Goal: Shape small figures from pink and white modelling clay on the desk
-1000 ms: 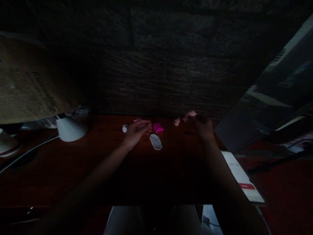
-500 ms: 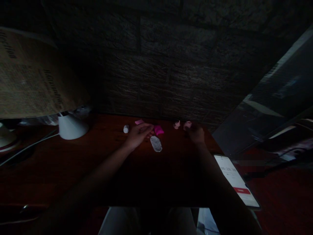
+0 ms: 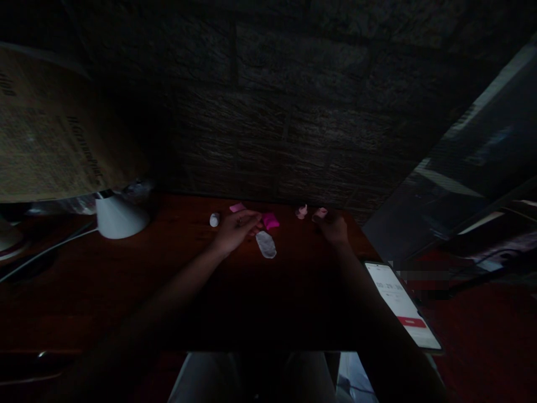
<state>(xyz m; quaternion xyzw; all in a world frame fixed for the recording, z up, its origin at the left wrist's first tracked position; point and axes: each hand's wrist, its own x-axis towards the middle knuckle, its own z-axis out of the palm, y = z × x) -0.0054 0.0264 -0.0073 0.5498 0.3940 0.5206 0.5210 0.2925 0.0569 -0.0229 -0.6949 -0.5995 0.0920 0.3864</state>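
My left hand is closed in a pinch over the wooden table; whatever its fingertips hold is too small and dark to make out. Just right of those fingertips lies a bright magenta piece, soft-looking like modelling clay. Below it is a flat white oval. A pale pink lump stands near the wall, and my right hand grips it from the right, fingers partly hidden. Beside it stands a smaller pink lump. Left of my left hand are a small white lump and a flat pink piece.
A lamp with a white base and a newsprint-patterned shade stands at the left, its cable running along the table. A phone showing a timer lies at the right edge. A dark brick wall rises behind.
My right hand has come down and left, bringing the pale pink lump to the table beside the smaller one. My left hand stays pinched in nearly the same place. The view has shifted slightly.
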